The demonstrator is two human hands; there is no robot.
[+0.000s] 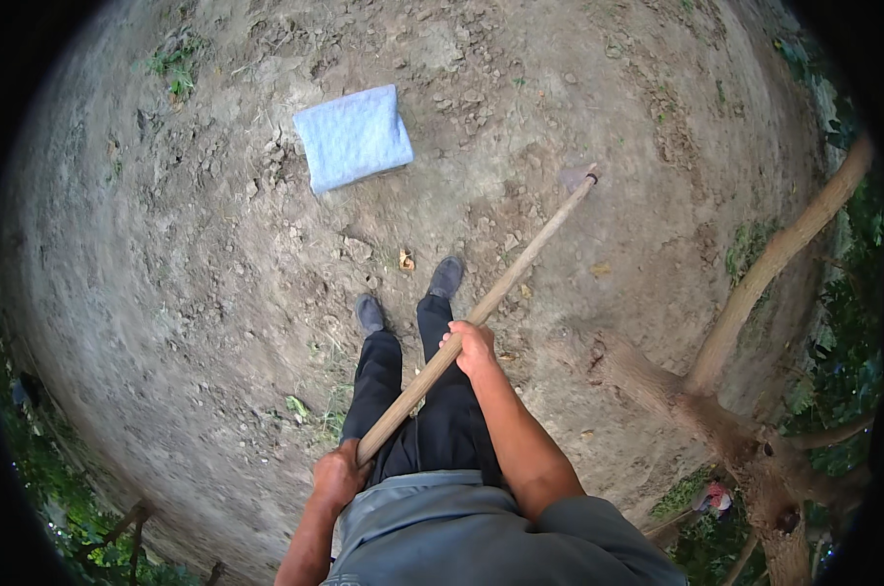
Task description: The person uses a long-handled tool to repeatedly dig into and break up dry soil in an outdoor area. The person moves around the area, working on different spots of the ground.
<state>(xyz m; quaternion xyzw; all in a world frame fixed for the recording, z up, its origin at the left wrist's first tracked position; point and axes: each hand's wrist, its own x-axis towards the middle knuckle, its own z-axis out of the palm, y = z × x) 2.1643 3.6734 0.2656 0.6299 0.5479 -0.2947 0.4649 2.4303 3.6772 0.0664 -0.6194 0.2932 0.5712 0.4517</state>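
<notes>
A long wooden handle (515, 274) runs slantwise across my body, out to the upper right. My left hand (338, 471) grips its near end at my hip. Further along the shaft, my right hand (472, 344) is closed around it in front of my thighs. At the far end a dark ring joins the shaft to a flat, greyish blade (575, 178), probably a hoe's, which lies on or just above the soil; contact cannot be made out. Ahead and left of the blade, a folded light-blue towel (354, 138) rests on the ground.
Dry, cloddy soil (215, 351) surrounds my feet in grey shoes (447, 277). A thick tree trunk (720, 432) with a rising branch (778, 253) stands on the right. Small weeds (178, 66) grow at the upper left. A dry leaf (406, 259) lies before my shoes.
</notes>
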